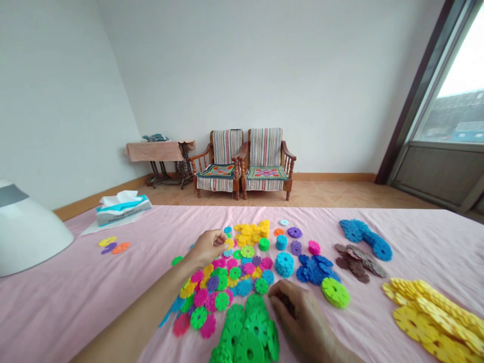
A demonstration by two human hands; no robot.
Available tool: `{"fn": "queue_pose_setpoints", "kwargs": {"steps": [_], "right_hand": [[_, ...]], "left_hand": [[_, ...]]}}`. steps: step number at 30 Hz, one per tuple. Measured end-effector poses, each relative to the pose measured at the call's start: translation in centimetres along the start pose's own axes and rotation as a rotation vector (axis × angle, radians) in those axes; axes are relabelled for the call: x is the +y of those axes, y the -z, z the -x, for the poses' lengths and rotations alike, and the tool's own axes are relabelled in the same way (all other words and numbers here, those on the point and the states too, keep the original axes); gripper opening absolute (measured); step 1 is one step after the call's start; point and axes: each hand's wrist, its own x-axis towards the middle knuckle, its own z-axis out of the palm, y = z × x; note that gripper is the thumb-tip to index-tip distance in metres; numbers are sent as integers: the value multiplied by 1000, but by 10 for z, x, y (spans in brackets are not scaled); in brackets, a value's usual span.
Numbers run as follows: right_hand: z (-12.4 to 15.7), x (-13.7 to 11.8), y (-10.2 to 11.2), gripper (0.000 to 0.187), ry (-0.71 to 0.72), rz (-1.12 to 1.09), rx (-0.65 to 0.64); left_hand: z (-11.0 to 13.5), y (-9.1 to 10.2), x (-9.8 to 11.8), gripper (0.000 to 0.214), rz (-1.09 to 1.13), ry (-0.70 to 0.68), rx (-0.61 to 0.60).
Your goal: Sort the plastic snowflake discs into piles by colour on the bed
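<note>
My left hand (208,245) reaches over a heap of mixed-colour plastic snowflake discs (227,282) and pinches a small yellow disc (229,243) between thumb and fingers. Just beyond it lies a cluster of yellow discs (251,233). My right hand (302,315) rests palm down on the pink tablecloth (75,292), fingers curled, beside a pile of large green discs (247,333); whether it holds anything is hidden. A stack of cyan discs (284,263) and loose blue discs (315,268) lie ahead of it.
A lime disc (335,292), brown discs (359,262), blue discs (365,237) and large yellow discs (434,312) lie to the right. At left are a tissue pack (121,206), three loose discs (113,245) and a white domed object (26,232). Two armchairs (244,161) stand beyond.
</note>
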Motion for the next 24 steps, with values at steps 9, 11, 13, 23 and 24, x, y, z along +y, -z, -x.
{"fn": "queue_pose_setpoints", "kwargs": {"steps": [9,11,13,23,24], "right_hand": [[0,-1,1,18,0,0,3],[-1,0,2,17,1,0,4],[-1,0,3,17,0,2,3],[-1,-4,1,14,-13,19,58],[-3,-4,2,14,-11,38,71]], "left_hand": [[-41,-37,8,5,-95,-46,134],[-31,-30,11,10,-117,-66,149],[-15,-22,14,13,-136,-81,146],[62,1,-2,16,-417,-312,186],[63,1,-6,16,-420,-326,210]]}}
